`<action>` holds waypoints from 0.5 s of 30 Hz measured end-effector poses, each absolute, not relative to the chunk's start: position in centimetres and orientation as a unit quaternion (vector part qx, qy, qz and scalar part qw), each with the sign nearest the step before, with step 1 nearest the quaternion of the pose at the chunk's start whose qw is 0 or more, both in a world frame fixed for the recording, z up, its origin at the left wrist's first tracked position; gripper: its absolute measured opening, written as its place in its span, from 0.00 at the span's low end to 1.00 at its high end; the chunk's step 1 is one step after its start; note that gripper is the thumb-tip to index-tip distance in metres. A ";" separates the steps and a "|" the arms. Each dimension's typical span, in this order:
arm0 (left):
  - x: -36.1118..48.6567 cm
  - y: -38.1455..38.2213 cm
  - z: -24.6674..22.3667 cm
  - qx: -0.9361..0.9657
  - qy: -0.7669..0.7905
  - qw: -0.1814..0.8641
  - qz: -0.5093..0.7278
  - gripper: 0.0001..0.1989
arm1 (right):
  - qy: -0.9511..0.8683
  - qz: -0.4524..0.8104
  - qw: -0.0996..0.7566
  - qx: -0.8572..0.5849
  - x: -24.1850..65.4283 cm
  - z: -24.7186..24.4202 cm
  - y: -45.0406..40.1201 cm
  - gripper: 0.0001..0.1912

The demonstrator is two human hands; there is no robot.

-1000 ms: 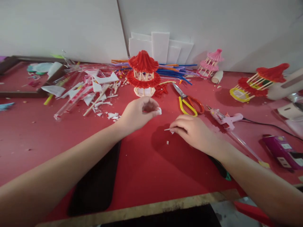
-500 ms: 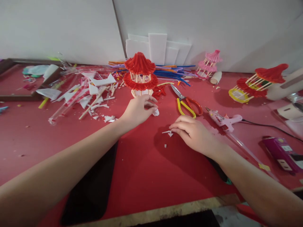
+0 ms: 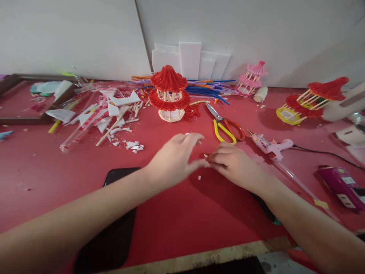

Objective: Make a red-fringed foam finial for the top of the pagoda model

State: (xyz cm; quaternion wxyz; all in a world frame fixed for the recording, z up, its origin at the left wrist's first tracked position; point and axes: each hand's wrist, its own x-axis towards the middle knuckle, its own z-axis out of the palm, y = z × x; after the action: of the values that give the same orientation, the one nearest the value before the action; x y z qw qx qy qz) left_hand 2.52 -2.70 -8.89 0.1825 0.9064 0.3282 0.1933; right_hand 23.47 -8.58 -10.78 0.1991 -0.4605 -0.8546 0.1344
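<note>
- Far left: dark frame (image 3: 28, 120) lying flat on red table (image 3: 171, 236).
- Next: clear tubes (image 3: 75, 137) in a heap with white offcuts (image 3: 125, 98); small scraps (image 3: 134, 146) just in front.
- Black slab (image 3: 114, 239) flat near the table's front edge, partly under the left forearm.
- Red pagoda (image 3: 169, 104) upright, beyond the hands; two red fuzzy tiers on pale sticks.
- Left hand (image 3: 173, 160): thumb and fingers well parted, no item visible between them; thumb tip at the right fingertips, contact unclear.
- Foam boards (image 3: 189, 61) lean on the wall; coloured stems (image 3: 207, 89) lie before them.
- Single chip (image 3: 199, 178) on the table, below the fingertips.
- White sliver (image 3: 205, 155) at the right fingertips, mostly hidden.
- Scissors (image 3: 225, 131) just beyond the right hand, blades a little parted.
- Right hand (image 3: 234, 163): thumb and fingers pinched together on the sliver.
- Pink pagoda (image 3: 251, 80) at back, tilted; glue gun (image 3: 273, 148) nearer.
- Far right: red-yellow pagoda (image 3: 305, 102) tilted; purple box (image 3: 338, 186) nearer the front.
</note>
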 end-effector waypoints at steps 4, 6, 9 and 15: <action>2.8 -6.5 -10.7 0.954 0.204 0.124 0.182 0.49 | -0.864 0.161 0.204 -0.432 24.3 -10.2 -8.7 0.13; 2.7 -7.7 -11.5 0.968 0.194 0.075 0.140 0.51 | -0.859 0.170 0.201 -0.438 24.9 -9.6 -8.8 0.15; 2.5 -8.5 -12.1 0.978 0.189 0.056 0.068 0.52 | -0.830 0.176 0.195 -0.493 25.8 -8.8 -9.2 0.12; 2.5 -7.7 -11.6 0.972 0.207 0.102 -0.044 0.55 | -0.777 0.138 0.111 -0.604 26.2 -8.8 -10.5 0.17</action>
State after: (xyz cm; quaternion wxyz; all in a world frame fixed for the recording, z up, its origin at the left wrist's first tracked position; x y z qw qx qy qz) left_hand 2.47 -7.66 -11.57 0.1020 0.9719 0.2073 -0.0444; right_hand 26.21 -10.45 -8.84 0.1110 -0.6041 -0.7770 0.1380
